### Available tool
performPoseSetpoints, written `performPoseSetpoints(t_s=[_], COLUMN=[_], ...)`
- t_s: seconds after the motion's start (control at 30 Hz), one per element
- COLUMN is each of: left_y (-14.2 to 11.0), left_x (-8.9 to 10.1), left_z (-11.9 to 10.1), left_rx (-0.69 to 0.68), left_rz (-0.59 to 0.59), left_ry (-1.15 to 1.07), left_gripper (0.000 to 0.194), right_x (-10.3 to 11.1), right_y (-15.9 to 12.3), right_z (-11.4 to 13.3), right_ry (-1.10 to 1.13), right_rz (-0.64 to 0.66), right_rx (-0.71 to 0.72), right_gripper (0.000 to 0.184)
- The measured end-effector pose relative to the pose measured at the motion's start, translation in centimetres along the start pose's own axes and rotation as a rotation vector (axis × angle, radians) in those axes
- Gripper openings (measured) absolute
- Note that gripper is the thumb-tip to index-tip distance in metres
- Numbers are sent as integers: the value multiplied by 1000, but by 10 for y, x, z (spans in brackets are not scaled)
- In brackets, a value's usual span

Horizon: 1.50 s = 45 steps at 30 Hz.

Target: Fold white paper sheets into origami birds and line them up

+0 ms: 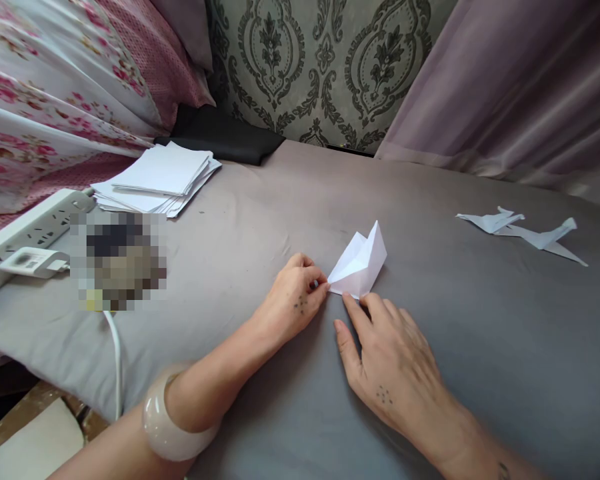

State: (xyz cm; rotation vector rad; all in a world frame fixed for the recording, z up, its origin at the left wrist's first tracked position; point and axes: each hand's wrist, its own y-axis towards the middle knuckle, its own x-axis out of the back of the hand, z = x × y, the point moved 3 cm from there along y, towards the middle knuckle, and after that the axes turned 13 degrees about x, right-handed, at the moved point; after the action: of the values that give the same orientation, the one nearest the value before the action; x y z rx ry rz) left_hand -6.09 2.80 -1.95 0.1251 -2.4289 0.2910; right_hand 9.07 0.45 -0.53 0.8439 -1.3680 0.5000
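A partly folded sheet of white paper point(359, 267) lies on the grey cloth surface, with two pointed flaps standing up. My left hand point(300, 290) pinches its left corner between thumb and fingertips. At the paper's near edge, the index fingertip of my right hand point(390, 353) rests on it. The right thumb is held apart from the other fingers, and nothing is gripped in that hand. Off to the right sit two folded white paper figures point(495, 221), point(550, 239) shaped like birds, close against each other.
A stack of white paper sheets point(163, 170) lies at the back left, before a black flat item point(225, 133). A white power strip point(40, 223) holds a plugged-in charger point(35, 262). A white cable point(117, 360) runs over the near edge. Something beside the charger is blurred out.
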Motion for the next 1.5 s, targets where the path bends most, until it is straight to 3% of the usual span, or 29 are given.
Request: performPoseSetpoints(t_s=[0.17, 0.37, 0.53, 1.33, 1.5], left_y=[1, 2, 1, 6, 11], left_x=[0, 5, 14, 13, 10], left_z=[2, 6, 6, 6, 4], left_rx=[-4, 62, 150, 186, 28], left_rz=[-4, -90, -180, -139, -100], left_ry=[-3, -14, -29, -25, 10], left_gripper=[16, 16, 19, 21, 20], right_x=[5, 13, 16, 5, 5], right_y=[9, 21, 28, 26, 10], right_z=[5, 9, 8, 28, 19], right_ry=[-84, -78, -64, -70, 4], right_rz=[29, 264, 356, 326, 221], right_rx=[28, -38, -79, -133, -157], right_gripper=[43, 45, 48, 65, 66])
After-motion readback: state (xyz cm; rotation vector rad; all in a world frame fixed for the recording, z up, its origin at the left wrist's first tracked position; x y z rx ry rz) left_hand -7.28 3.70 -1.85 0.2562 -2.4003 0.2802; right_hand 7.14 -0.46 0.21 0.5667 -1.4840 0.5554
